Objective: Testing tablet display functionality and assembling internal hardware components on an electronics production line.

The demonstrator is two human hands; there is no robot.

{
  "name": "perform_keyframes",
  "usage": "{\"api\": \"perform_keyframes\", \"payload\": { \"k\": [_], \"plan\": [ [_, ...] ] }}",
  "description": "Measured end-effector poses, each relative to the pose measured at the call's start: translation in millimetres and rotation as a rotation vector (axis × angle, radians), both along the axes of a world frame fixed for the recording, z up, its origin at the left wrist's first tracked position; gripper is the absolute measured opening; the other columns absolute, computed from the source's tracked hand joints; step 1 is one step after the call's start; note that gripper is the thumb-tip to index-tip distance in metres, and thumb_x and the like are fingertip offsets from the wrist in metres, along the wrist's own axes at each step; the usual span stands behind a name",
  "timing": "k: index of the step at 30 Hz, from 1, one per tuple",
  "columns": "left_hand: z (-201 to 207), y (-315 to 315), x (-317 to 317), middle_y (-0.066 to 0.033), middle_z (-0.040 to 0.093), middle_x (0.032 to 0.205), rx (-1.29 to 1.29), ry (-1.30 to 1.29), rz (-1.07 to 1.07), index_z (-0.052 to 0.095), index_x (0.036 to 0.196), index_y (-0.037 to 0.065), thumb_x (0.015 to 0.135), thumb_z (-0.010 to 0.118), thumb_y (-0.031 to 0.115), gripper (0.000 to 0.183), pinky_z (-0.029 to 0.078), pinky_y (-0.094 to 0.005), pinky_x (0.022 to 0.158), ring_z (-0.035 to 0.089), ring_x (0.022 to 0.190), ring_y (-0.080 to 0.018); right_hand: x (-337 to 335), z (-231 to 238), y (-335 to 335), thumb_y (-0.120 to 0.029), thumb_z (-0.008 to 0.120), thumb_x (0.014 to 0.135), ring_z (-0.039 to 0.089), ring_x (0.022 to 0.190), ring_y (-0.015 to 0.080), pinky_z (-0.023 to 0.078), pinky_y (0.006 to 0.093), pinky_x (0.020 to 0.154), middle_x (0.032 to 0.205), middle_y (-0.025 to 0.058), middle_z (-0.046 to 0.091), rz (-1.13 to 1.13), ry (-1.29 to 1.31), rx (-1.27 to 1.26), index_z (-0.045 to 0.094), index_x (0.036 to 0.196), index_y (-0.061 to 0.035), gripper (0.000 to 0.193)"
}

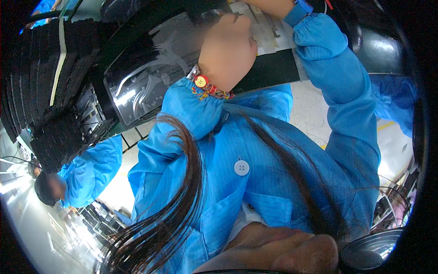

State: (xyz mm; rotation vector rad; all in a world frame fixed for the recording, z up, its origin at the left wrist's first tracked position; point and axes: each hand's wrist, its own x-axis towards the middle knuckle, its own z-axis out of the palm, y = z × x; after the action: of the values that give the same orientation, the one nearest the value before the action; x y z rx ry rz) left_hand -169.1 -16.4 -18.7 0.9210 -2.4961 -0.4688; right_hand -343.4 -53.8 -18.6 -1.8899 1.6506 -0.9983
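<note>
My left hand [229,52] is curled closed over the dark work surface, a colourful braided bracelet at its wrist. Its fingertips are turned away, so whatever they pinch cannot be made out. Beside it, to the right, lie pale sheets [284,40] with small thin dark parts on them. My right hand [269,5] reaches in at the top edge above those sheets, with a blue band [299,12] round the wrist. Its fingers are cut off by the picture's edge. A glossy, transparent plastic tray [132,98] lies left of my left hand.
A tall stack of black trays [27,68] with a pale strap [59,64] stands at the left. Beyond it a person in blue [93,171] is bent forward. Another blue sleeve [394,102] shows at the right. The dark table edge [269,68] runs before my body.
</note>
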Motion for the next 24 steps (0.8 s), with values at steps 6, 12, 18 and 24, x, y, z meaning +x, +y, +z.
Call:
{"api": "perform_keyframes", "payload": {
  "k": [6,12,18,24],
  "plan": [
    [9.7,-7.4,10.6,-0.0172,0.056,0.079,-0.037,-0.019,0.013,0.055,0.083,0.001,0.072,0.060,0.011,0.016,0.047,-0.0431,0.068,0.056,0.077,-0.0357,9.4,6.9,-11.3,-0.019,0.065,0.075,0.062,0.070,0.0240,0.049,0.0338,0.064,0.077,0.0137,0.065,0.032,-0.012,-0.046,0.067,0.083,-0.0014,0.020],
    [-8.7,3.2,-4.5,-0.0179,0.056,0.078,-0.003,0.001,-0.008,0.054,0.083,0.001,0.073,0.060,0.012,0.016,0.046,-0.0438,0.068,0.056,0.077,-0.0363,-8.9,-7.8,3.5,-0.020,0.065,0.074,0.062,0.071,0.0246,0.049,0.0337,0.065,0.078,0.0136,0.065,-0.009,0.020,0.006,0.067,0.083,-0.0016,0.020],
    [1.9,-1.7,4.0,-0.0189,0.056,0.079,0.007,-0.023,0.026,0.053,0.083,0.001,0.073,0.060,0.012,0.016,0.046,-0.0443,0.068,0.056,0.078,-0.0368,1.1,1.9,-6.6,-0.020,0.065,0.074,0.062,0.071,0.0250,0.049,0.0337,0.065,0.078,0.0137,0.065,0.019,0.032,-0.025,0.067,0.083,-0.0021,0.020],
    [-2.1,-3.6,3.6,-0.0190,0.057,0.078,0.029,-0.038,-0.007,0.053,0.083,0.001,0.072,0.059,0.011,0.016,0.046,-0.0445,0.068,0.056,0.078,-0.0368,-1.4,-4.2,-6.3,-0.019,0.065,0.073,0.062,0.071,0.0257,0.049,0.0344,0.064,0.078,0.0137,0.065,0.023,0.017,-0.028,0.067,0.082,-0.0021,0.020]
  ]
}}
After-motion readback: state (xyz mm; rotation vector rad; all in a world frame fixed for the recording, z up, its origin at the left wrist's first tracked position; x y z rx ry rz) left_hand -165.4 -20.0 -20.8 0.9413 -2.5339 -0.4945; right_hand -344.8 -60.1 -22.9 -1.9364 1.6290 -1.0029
